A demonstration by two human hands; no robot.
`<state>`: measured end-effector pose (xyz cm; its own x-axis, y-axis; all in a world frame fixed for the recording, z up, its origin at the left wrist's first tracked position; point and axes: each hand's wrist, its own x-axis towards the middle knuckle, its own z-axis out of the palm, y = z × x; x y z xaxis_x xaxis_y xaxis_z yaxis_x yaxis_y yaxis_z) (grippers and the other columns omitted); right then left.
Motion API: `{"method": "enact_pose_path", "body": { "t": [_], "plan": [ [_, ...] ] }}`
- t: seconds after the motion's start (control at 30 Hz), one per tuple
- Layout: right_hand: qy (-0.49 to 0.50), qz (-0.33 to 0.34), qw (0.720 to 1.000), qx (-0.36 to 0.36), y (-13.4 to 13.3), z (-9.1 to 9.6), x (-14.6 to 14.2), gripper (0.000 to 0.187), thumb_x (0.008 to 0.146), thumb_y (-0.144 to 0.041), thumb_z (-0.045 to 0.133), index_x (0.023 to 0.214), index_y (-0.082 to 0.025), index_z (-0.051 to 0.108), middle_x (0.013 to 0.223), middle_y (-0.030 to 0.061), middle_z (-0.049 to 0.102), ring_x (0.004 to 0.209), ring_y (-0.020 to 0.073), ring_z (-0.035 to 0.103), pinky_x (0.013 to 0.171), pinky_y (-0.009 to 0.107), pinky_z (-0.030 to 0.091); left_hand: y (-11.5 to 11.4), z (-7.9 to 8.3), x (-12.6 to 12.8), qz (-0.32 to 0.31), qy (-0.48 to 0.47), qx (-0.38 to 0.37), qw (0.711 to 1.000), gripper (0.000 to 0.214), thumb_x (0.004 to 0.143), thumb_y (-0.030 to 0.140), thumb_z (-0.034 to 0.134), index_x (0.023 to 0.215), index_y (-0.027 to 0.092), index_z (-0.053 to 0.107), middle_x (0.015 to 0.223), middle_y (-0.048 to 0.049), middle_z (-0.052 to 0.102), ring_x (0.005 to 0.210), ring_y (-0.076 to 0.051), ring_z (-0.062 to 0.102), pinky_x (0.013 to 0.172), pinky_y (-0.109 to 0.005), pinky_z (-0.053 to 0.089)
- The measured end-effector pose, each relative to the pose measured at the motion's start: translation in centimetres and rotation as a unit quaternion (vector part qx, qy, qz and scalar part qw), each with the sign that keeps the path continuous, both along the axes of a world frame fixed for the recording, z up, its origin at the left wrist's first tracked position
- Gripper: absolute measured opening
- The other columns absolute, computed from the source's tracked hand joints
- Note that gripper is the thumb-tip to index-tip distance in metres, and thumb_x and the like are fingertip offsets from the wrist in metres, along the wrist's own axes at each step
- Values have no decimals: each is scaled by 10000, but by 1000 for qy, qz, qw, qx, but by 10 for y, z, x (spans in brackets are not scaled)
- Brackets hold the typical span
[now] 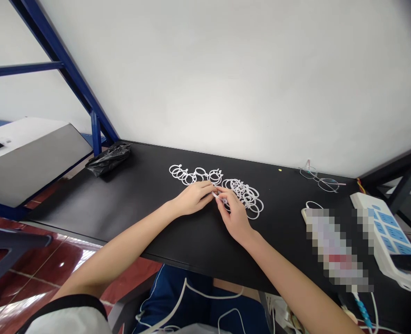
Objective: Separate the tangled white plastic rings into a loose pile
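Note:
My left hand (193,198) and my right hand (236,217) meet over the middle of the black table, fingertips almost touching. Between them a small part of a white plastic curtain ring (215,195) shows, pinched by the fingers of both hands; most of it is hidden. Just right of and behind my right hand lies a heap of similar white rings (256,192), overlapping one another, with small eyelets on their rims. Behind my left hand a looser row of white rings (177,173) stretches to the left.
A crumpled black plastic bag (110,159) lies at the table's left end. Eyeglasses (318,178) rest near the wall. To the right are a blurred-out phone (336,250) with a cable and a white power strip (386,232). A blue metal frame (76,88) rises at left.

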<state>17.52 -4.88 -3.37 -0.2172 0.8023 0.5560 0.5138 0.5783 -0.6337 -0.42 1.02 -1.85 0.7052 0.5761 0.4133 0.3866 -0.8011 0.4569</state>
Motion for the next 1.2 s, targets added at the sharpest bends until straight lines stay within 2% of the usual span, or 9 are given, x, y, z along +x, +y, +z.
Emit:
{"method": "enact_pose_path", "body": {
  "t": [0.23,0.37,0.6,0.8,1.07,1.2],
  "plan": [
    [19,7,1000,-1,0,-1,1,87,965,-181,453,978,-231,523,1212,108,626,1145,228,607,945,416,512,0,-1,0,4,-17,-12,1000,142,925,172,465,1002,170,584,987,-73,610,892,-169,600,779,-288,505],
    [27,9,1000,3,-1,1,0,93,967,-180,448,984,-231,525,1185,102,639,1143,227,614,950,417,514,1,-2,0,7,-25,-27,999,67,915,202,500,880,168,546,975,-70,601,860,-161,595,751,-278,498],
    [41,19,999,5,-2,3,-2,120,973,-179,438,1027,-233,531,1153,96,648,1111,215,636,915,396,545,-2,0,0,11,-35,-55,998,197,927,231,490,744,180,441,891,-44,581,730,-128,527,669,-246,438],
    [54,19,998,21,-2,2,-2,135,966,-155,448,1034,-229,538,1104,82,661,1060,200,653,859,354,563,-3,1,2,-2,-99,-98,990,331,908,304,548,648,173,390,867,-53,606,739,-123,545,670,-242,438],
    [77,-13,997,26,-3,0,-2,133,949,-190,498,1049,-234,575,1014,65,685,931,191,681,797,351,589,-4,8,1,3,-154,-228,961,308,835,308,655,643,153,472,729,-33,650,731,-140,631,683,-250,475],
    [111,-29,993,20,-4,0,0,122,933,-200,551,1046,-232,584,935,41,700,822,175,708,760,331,600,-5,9,1,-12,-181,-328,927,333,842,349,670,660,143,482,660,-24,643,647,-128,662,622,-225,494]
  ]
}}
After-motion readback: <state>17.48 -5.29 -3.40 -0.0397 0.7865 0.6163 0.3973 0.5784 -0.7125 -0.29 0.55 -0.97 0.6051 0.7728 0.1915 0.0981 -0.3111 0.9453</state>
